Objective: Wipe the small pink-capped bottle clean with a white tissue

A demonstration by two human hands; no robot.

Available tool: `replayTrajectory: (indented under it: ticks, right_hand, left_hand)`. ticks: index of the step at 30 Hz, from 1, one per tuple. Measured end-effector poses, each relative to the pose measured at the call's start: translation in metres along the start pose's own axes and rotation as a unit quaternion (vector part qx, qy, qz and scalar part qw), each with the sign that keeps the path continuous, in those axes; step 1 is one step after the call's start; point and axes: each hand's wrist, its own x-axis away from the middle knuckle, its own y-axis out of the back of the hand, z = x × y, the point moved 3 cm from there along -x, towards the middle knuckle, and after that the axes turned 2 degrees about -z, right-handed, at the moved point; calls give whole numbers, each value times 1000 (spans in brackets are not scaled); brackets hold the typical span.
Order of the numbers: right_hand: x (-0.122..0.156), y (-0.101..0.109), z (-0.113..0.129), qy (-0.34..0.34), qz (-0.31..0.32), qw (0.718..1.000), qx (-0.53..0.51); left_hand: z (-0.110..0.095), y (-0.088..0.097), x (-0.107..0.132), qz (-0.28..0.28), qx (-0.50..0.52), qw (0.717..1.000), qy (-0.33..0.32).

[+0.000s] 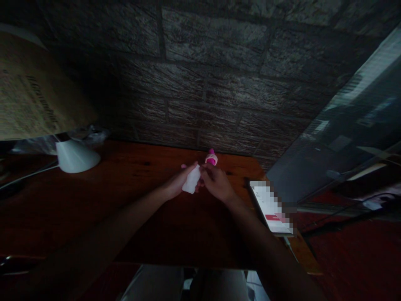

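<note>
L hand (175,184) grips white thing (191,180), long way pointing far & bit right; R hand (216,182) bunches fingers, hold too dark 2 see.

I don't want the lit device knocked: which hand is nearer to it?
The right. The right hand is to the left of the lit device; the left hand is farther left, beyond the right hand.

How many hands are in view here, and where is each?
2. The left hand holds a white piece over the wooden table; the right hand is close beside that piece, on its right. No others show.
</note>
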Motion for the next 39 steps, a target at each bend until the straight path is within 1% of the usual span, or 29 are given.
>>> replayTrajectory:
  ticks: [6,13,17,19,23,25,28,34,39]
  right_hand:
    - [0,0,-2,7,-1,1000,-6]
    - [0,0,-2,6,-3,1000,-6]
    - [0,4,-1,14,-6,1000,7]
    - [0,7,1,20,-6,1000,17]
    - [0,13,4,32,3,997,70]
    - [1,13,5,30,15,996,85]
    - [2,9,7,32,28,995,86]
    - [3,4,9,42,22,995,91]
    - [3,4,9,40,31,995,90]
  left_hand:
    - [1,1,-1,-2,5,1000,2]
    - [-3,-3,2,-2,-3,1000,6]
    - [-3,-3,2,-3,-7,1000,-4]
    - [-2,-2,2,-1,-27,1000,-7]
    - [-2,0,3,-2,-110,993,-36]
    - [-2,0,5,-8,-144,988,-47]
    - [-3,-1,7,-18,-168,985,-43]
    - [-2,0,5,-23,-144,989,-30]
    - [-3,-2,5,-18,-129,991,-27]
